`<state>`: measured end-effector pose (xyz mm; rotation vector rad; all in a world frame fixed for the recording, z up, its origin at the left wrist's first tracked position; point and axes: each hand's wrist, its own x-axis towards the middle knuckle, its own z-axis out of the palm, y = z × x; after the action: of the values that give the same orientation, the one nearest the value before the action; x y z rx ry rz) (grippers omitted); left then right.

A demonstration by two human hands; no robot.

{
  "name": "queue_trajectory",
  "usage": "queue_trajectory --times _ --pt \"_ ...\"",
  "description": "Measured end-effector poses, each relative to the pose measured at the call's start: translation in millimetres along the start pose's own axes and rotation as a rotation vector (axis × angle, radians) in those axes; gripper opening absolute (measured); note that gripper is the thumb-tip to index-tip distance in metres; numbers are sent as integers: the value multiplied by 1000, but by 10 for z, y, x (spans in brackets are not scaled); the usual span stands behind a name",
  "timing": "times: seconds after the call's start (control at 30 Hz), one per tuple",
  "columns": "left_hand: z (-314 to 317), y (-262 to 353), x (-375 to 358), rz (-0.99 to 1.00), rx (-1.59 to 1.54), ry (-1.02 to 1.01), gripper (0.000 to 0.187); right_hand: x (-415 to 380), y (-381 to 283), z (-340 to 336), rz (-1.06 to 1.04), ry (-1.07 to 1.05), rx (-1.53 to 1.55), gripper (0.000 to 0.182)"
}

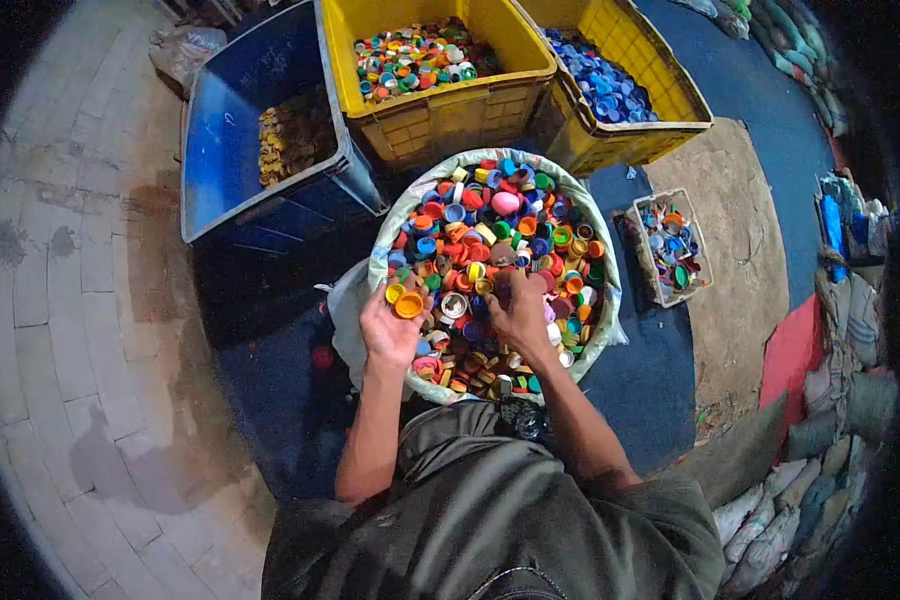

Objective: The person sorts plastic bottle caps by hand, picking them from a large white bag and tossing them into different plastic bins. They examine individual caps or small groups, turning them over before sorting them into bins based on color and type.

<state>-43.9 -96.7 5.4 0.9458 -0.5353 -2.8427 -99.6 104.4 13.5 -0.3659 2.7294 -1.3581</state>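
Note:
A large round sack (382,240) with its rim rolled open stands before me, full of mixed coloured bottle caps (470,240). My left hand (390,335) is palm up at the sack's left side, its fingers curled around yellow and orange bottle caps (408,304). Over the middle of the pile, my right hand (520,315) points down with its fingers among the caps. A dull yellow cap (483,286) is at its fingertips, apparently pinched. A pink round piece (505,203) lies near the top of the heap.
Behind the sack stand a blue bin (205,170) with yellowish caps, a yellow bin (450,125) with mixed caps and another yellow bin (660,60) with blue caps. At right is a small white crate (688,294) of mixed pieces. Filled sacks (770,520) line the right edge.

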Motion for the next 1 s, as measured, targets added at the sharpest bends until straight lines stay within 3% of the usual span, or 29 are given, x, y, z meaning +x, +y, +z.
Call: queue_trajectory --times 0.17,0.57,0.67,0.7,0.87,0.93,1.0 --pt "-127 44 -139 6 13 24 27 109 124 194 -186 74 -174 36" --pt "-163 5 -237 -3 -12 6 22 244 193 321 -322 19 -242 44" --pt "-128 16 -228 -16 -14 20 22 294 86 226 -207 41 12 35" --pt "-115 23 -229 -19 -11 27 23 296 -77 152 -78 49 194 26" --pt "-123 39 -192 -16 10 -2 24 770 446 127 389 12 1322 25" --pt "-109 47 -185 -18 9 -18 24 955 72 -139 452 13 1502 21" --pt "-94 49 -188 -16 22 -32 23 1265 173 -105 407 42 1193 20"
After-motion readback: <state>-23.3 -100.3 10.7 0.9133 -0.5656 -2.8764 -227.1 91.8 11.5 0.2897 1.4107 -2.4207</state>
